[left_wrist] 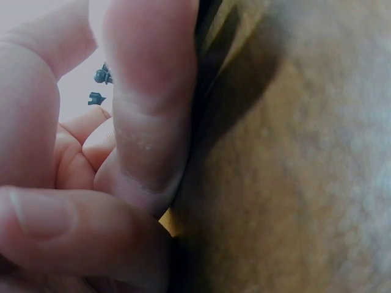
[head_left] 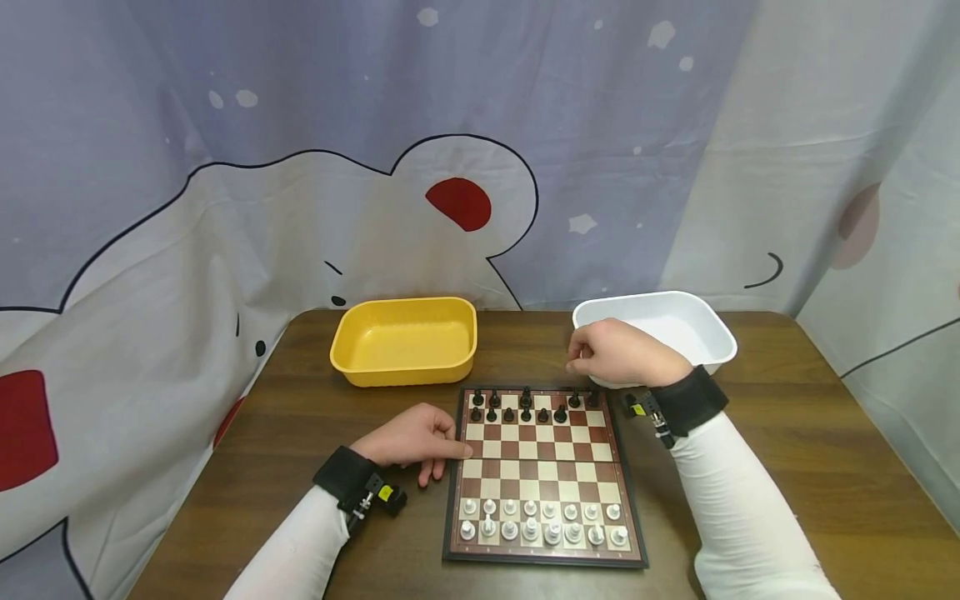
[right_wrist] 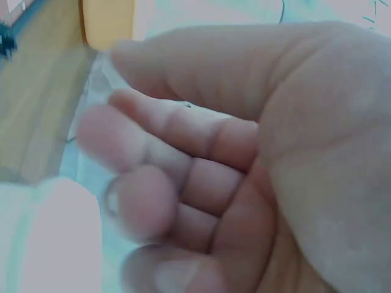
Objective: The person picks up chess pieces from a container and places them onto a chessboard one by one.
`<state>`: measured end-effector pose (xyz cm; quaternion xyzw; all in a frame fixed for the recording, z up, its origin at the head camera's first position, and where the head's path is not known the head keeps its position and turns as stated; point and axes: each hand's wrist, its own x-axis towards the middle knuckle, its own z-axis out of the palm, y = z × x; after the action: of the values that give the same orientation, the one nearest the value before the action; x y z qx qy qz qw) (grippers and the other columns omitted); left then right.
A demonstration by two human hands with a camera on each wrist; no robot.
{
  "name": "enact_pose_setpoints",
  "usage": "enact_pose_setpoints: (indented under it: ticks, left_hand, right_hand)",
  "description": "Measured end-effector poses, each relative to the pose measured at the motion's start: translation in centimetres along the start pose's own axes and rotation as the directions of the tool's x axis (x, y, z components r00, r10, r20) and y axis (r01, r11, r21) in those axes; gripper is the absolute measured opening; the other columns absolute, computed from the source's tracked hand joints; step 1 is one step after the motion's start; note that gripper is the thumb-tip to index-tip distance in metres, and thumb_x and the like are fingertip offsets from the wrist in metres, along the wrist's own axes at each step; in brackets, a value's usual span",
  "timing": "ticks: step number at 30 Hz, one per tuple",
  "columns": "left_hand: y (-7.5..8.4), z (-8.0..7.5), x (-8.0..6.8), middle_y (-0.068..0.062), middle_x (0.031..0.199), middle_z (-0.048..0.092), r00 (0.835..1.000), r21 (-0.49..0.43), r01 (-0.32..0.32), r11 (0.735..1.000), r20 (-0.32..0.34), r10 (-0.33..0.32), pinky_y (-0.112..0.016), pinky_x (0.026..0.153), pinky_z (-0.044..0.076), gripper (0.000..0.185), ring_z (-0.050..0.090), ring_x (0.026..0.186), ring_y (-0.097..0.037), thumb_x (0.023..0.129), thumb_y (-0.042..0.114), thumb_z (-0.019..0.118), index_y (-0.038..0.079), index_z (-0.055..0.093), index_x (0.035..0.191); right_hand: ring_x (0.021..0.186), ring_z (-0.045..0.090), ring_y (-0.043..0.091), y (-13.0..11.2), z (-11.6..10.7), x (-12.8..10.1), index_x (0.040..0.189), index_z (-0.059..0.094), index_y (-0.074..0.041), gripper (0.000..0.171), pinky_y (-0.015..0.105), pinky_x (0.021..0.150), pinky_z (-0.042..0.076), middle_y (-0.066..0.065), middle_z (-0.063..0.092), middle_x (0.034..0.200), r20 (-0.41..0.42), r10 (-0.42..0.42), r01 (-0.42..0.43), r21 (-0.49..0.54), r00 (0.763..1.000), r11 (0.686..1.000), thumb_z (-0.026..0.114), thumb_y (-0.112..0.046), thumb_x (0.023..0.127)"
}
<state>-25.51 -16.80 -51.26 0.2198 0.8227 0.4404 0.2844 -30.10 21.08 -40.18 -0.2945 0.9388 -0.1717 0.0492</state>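
Observation:
The brown-and-cream chessboard [head_left: 538,450] lies on the table. Two rows of white chess pieces [head_left: 531,528] stand on its near end, and several black chess pieces [head_left: 526,414] on its far end, with gaps between some. My left hand [head_left: 416,437] holds the board's left edge, thumb over the border and other fingers bent beside it. In the left wrist view, fingers [left_wrist: 149,122] hide most of the board. My right hand [head_left: 626,350] hovers in front of the white basin [head_left: 720,346], above the board's far right corner. Its fingers [right_wrist: 146,201] are loosely curled, and nothing shows in them; blur hides detail.
A yellow basin [head_left: 405,377] sits behind the board to the left. The wooden table [head_left: 787,450] extends on both sides of the board. A printed curtain [head_left: 300,233] hangs along the table's back edge.

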Motion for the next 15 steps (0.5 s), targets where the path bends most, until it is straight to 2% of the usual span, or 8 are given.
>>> enact_pose_setpoints:
  ticks: [4, 7, 10, 15]
  left_hand:
    - [0.1, 0.0, -0.1, -0.012, 0.066, 0.075, 1.0, 0.002, -0.001, 1.0, -0.004, 0.001, -0.025, 0.039, 0.032, 0.049, 0.068, 0.045, -0.02, 0.099, 0.051, 0.084, 0.008, 0.07, 0.08]
    - [0.1, 0.0, 0.0, -0.01, 0.066, 0.075, 1.0, 0.022, 0.004, 1.0, -0.003, -0.004, -0.025, 0.04, 0.034, 0.049, 0.07, 0.047, -0.02, 0.099, 0.053, 0.083, 0.01, 0.07, 0.079]
    - [0.1, -0.1, 0.0, -0.01, 0.066, 0.076, 1.0, 0.024, 0.003, 1.0, -0.002, -0.003, -0.025, 0.039, 0.034, 0.048, 0.07, 0.047, -0.02, 0.099, 0.053, 0.084, 0.012, 0.07, 0.079]
    - [0.0, 0.1, 0.0, -0.013, 0.066, 0.075, 1.0, 0.013, -0.002, 1.0, -0.006, 0.002, -0.025, 0.039, 0.032, 0.048, 0.069, 0.046, -0.02, 0.098, 0.052, 0.085, 0.01, 0.072, 0.079]
  right_hand:
    - [0.069, 0.056, 0.013, 1.0, -0.6, -0.3, 0.093, 0.078, -0.015, 0.008, 0.038, 0.073, 0.048, -0.008, 0.065, 0.077, -0.12, 0.005, -0.006, -0.01, 0.993, 1.0, 0.081, -0.018, 0.1]
    - [0.067, 0.054, 0.014, 2.0, -1.0, -0.5, 0.093, 0.077, -0.015, 0.009, 0.038, 0.071, 0.046, -0.008, 0.062, 0.074, -0.178, 0.033, -0.034, -0.005, 0.984, 0.999, 0.08, -0.019, 0.101]
    - [0.068, 0.055, 0.015, 3.0, -1.3, -0.7, 0.096, 0.078, -0.014, 0.01, 0.038, 0.072, 0.046, -0.006, 0.062, 0.074, -0.207, 0.081, -0.082, 0.005, 0.975, 0.997, 0.078, -0.021, 0.102]
    - [0.076, 0.063, 0.019, 4.5, -2.0, -1.2, 0.102, 0.079, -0.01, 0.016, 0.042, 0.076, 0.05, -0.002, 0.071, 0.083, -0.223, 0.168, -0.168, 0.017, 0.96, 0.986, 0.076, -0.026, 0.104]
